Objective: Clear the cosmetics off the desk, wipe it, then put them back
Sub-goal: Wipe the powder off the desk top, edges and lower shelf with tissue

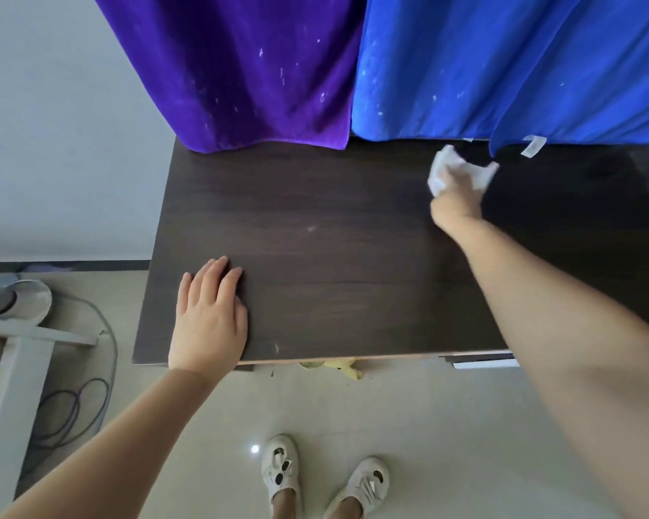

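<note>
Far left, on floor: grey stand (1,376) with round grey base (19,297) behind it, dark cable (72,406) coiled beside. Pale wall (53,125) above.

Left hand (208,316) flat on dark wood desk (334,256), near front-left corner, fingers straight and close together, palm down, gripping nothing. Left forearm up from lower left.

Desk top bare across middle, small pale scuff near centre, another near front edge. No cosmetics visible anywhere in view.

Purple cloth (233,69) hanging behind desk, left half, lower hem touching back edge of desk. Blue cloth (510,65) just beside it on right, hem likewise at back edge, white tag (532,146) at its bottom.

Under front edge of desk, centre: something yellow (343,368) on floor, partly hidden, can't tell what. Pale tiled floor (428,425) below, two feet in white shoes (323,477) at bottom centre.

Right hand (456,189) stretched to back-right part of desk, just below blue hem, on white wipe (461,168); wipe crumpled, sticking out past fingers on both sides, against desk surface. Hand motion-blurred; fingers look bunched on wipe, exact grip can't tell. Right arm in from lower right, crossing desk's front edge.

Hands well apart: left front-left, right back-right.
</note>
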